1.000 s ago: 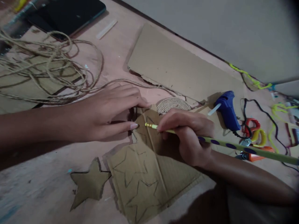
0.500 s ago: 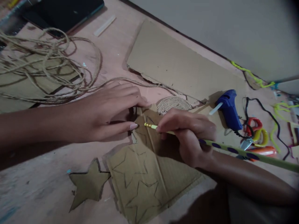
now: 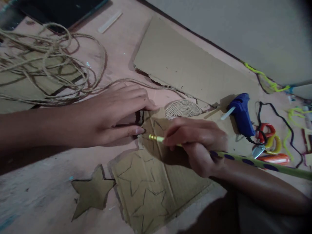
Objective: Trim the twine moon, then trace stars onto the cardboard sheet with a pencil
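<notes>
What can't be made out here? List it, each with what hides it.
Head view, the only one:
- What the left hand presses on the cardboard sheet: covered by the fingers.
- The far end of the pencil in the right hand: cut off by the right edge.
- Scissors blades: mostly behind the pencil.
- Dark flat object, top left: cropped by the frame.
</notes>
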### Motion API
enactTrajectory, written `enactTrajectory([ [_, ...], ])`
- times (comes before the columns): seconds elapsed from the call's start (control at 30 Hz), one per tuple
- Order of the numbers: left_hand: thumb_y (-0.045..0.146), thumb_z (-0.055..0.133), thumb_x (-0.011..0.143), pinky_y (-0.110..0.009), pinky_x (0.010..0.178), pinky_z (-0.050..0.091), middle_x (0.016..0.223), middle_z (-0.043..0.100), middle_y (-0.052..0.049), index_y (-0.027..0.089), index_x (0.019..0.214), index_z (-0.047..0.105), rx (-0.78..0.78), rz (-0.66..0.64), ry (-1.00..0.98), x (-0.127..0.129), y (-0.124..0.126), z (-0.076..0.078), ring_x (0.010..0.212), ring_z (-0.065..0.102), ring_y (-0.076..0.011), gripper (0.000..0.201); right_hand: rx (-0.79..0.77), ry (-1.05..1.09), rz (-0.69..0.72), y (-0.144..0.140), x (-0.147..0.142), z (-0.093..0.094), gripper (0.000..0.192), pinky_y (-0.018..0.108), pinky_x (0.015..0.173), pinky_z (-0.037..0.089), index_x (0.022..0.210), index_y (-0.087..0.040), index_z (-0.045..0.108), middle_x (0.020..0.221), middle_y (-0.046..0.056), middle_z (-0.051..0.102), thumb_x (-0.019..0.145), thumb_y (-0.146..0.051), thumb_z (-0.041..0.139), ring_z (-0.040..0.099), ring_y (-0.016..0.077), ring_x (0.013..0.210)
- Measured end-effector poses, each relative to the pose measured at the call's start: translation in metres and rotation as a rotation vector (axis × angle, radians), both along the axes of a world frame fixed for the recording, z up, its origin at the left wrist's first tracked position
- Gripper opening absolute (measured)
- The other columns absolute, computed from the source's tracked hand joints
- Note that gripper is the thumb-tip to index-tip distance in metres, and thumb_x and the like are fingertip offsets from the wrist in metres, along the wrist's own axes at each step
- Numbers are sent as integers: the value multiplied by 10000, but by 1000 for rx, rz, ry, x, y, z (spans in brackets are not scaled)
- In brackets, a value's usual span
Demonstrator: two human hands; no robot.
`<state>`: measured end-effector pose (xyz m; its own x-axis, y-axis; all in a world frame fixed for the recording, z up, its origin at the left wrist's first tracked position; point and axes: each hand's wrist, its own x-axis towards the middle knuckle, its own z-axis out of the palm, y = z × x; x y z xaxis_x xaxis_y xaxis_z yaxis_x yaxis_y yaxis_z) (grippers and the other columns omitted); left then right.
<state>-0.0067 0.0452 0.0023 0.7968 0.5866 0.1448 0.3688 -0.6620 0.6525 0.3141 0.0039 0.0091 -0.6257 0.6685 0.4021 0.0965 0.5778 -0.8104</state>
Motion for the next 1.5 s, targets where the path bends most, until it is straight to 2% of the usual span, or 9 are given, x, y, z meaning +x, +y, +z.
enactTrajectory([
  [0.17, 489, 628, 1303, -631, 1175, 607, 1606, 835, -151, 322, 1615, 703, 8, -12, 17, 1, 0, 1, 1444, 763, -409, 362, -18, -8, -65, 0, 1, 4, 352, 351, 677, 606, 1078, -279, 797, 905, 15, 809, 1133, -31, 554, 766, 184, 750],
  [0.27, 483, 632, 1307, -614, 1244, 599, 1619, 831, -111, 366, 1609, 701, -2, 1, -10, -1, 0, 0, 1549, 761, -407, 331, 10, -46, 43, 0, 2, 4, 322, 316, 642, 573, 1056, -253, 801, 920, 19, 814, 1147, -48, 571, 750, 157, 741],
  [0.4, 473, 598, 1319, -512, 1267, 612, 1668, 820, -97, 359, 1671, 679, -52, 6, -6, -3, 0, 0, 1614, 759, -369, 378, 9, -10, -44, 1, 2, 2, 334, 308, 675, 574, 1069, -235, 812, 940, 23, 817, 1139, -35, 554, 753, 153, 775],
  [0.5, 411, 554, 1342, -480, 1301, 596, 1708, 813, -97, 325, 1650, 699, -42, 30, 15, -3, -2, 2, 1634, 740, -343, 352, 25, -43, 46, 1, 2, 1, 309, 304, 646, 563, 1020, -246, 792, 918, 16, 795, 1156, -63, 584, 742, 154, 749],
  [0.9, 392, 588, 1313, -537, 1407, 562, 1601, 867, -84, 324, 1586, 747, -35, 79, -31, 4, -5, -1, 1536, 790, -340, 323, 52, -88, 14, -2, 3, 6, 307, 347, 681, 639, 1109, -271, 798, 1002, 43, 825, 1176, -70, 576, 787, 191, 798],
  [1.07, 386, 590, 1307, -564, 1389, 566, 1536, 867, -83, 324, 1581, 734, -8, 54, -38, 4, -4, 1, 1465, 803, -331, 316, 52, -84, -38, -1, 3, 6, 324, 326, 713, 644, 1085, -275, 804, 999, 47, 847, 1180, -76, 566, 798, 178, 826],
  [1.17, 388, 613, 1265, -607, 1401, 556, 1541, 874, -80, 350, 1533, 757, -30, 74, -61, 5, -4, 0, 1487, 799, -360, 307, 82, -116, 69, -1, 3, 6, 297, 302, 663, 616, 1054, -261, 802, 1011, 55, 854, 1190, -94, 598, 794, 166, 811],
  [1.3, 398, 611, 1252, -586, 1323, 587, 1500, 879, -78, 371, 1521, 750, -60, 84, -65, 6, -4, 0, 1438, 812, -362, 304, 70, -90, -20, 1, 3, 4, 303, 316, 680, 620, 1096, -254, 818, 1030, 58, 861, 1222, -116, 580, 799, 175, 837],
  [1.5, 397, 582, 1262, -567, 1379, 549, 1554, 857, -86, 348, 1531, 742, -26, 85, -46, 4, -5, 0, 1519, 782, -364, 317, 84, -130, 125, 4, 3, 6, 273, 299, 665, 611, 1138, -256, 838, 1108, 65, 863, 1262, -160, 615, 784, 155, 826],
])
